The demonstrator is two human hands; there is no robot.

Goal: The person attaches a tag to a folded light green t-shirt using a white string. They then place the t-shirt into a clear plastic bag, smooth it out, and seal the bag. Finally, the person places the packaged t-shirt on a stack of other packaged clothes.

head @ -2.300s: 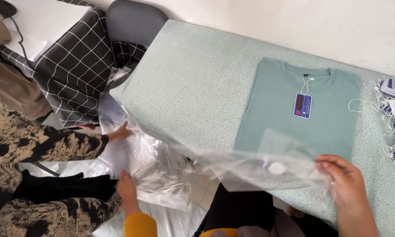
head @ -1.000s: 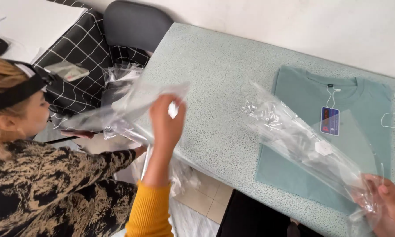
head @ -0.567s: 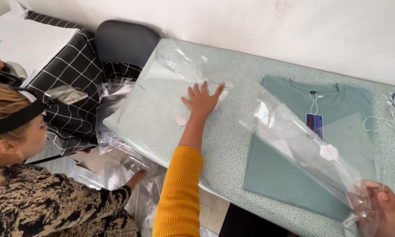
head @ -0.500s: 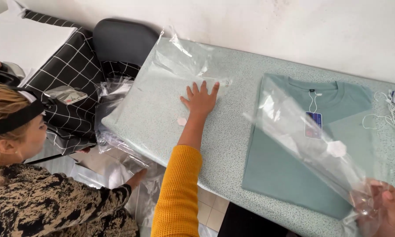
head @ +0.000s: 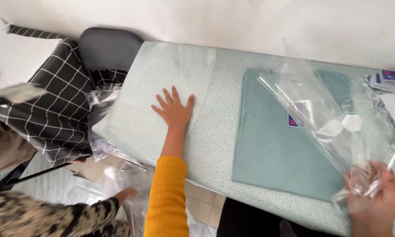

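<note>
Raised higher since earlier: one clear bag [head: 320, 109] clenched in right hand [head: 373, 197]; left hand [head: 174, 110] flat, released, on second bag [head: 171, 83].

head view, looking down, close over table [head: 215, 145]

Left hand [head: 174, 109] lies flat, fingers spread, pressing a clear plastic bag [head: 162, 87] onto the speckled green table [head: 215, 145]. Right hand [head: 375, 197] grips the bunched end of a second clear bag [head: 320, 114], which rises at a slant above a folded green T-shirt [head: 276, 145] with a hang tag [head: 296, 119]. Stack of tags [head: 392, 81] at the table's far right. Another person's hand [head: 126, 194] reaches into loose plastic [head: 103, 98] below the table's left edge, near a black checked cloth [head: 52, 105].
</note>
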